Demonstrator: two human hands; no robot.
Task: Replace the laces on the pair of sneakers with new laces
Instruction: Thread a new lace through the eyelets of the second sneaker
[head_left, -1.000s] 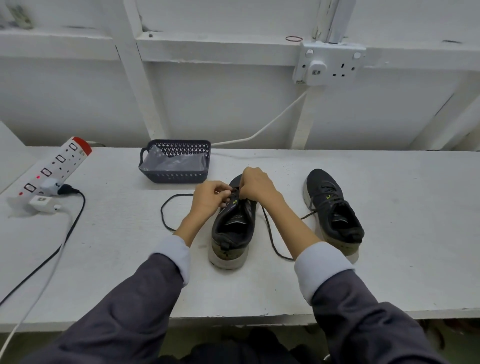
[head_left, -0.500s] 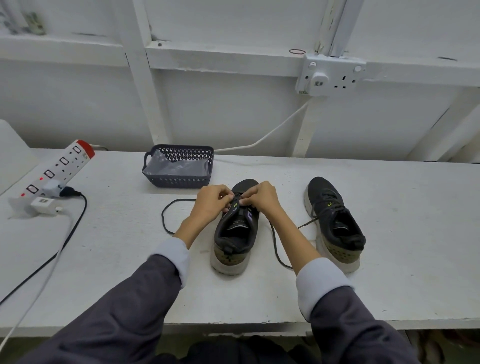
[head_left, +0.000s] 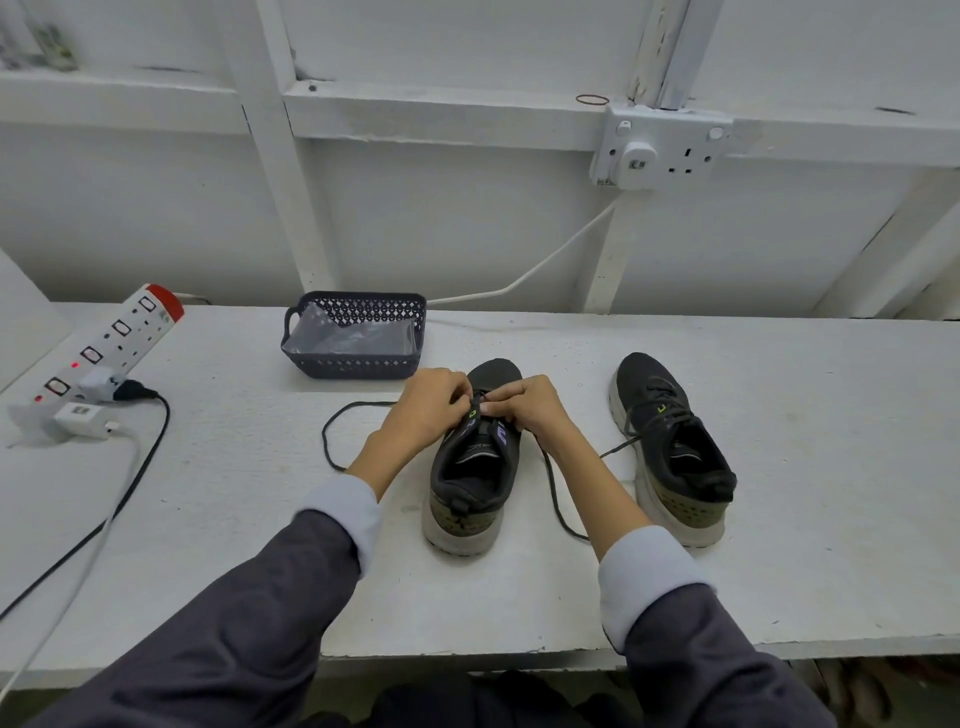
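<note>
Two black sneakers stand on the white table (head_left: 779, 587), toes pointing away from me. Over the eyelets of the left sneaker (head_left: 475, 483), my left hand (head_left: 428, 410) and my right hand (head_left: 524, 408) each pinch the black lace (head_left: 332, 431). One end of that lace loops out to the left on the table; the other end trails right past my forearm. The right sneaker (head_left: 675, 457) stands apart with its lace threaded and loose ends hanging to its left.
A dark perforated basket (head_left: 358, 364) holding a clear plastic bag sits behind the left sneaker. A power strip (head_left: 109, 343) with plugs and cables lies at the far left. A wall socket (head_left: 660, 150) is mounted on the white frame behind.
Both hands have stayed on the lace of the left sneaker, shifting slightly toward the toe end. The view has tilted a little, so everything sits lower in frame.
</note>
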